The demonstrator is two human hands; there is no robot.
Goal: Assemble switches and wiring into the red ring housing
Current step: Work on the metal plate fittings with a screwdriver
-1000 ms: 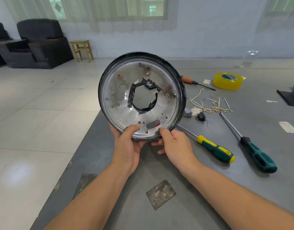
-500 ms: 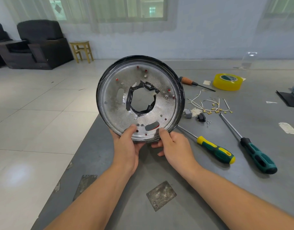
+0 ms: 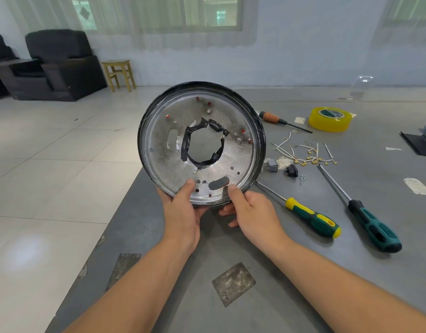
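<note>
Hands, left (image 3: pixel 183 212) and right (image 3: pixel 251 212), grip ring housing (image 3: pixel 241 162) by its lower rim, thumbs on top.

Yellow tape roll (image 3: pixel 330 119) and wooden stool (image 3: pixel 119 73) sit well apart.

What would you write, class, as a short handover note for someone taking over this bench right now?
Left hand and right hand both grip the lower rim of the round silver metal plate with the black rim, held up on edge, thumbs on its face.
On the grey table: white wires with brass terminals, two small switch parts, screws, three screwdrivers, yellow tape roll.
Done: nothing visibly fitted.
Left: mount switches, wire them.
</note>
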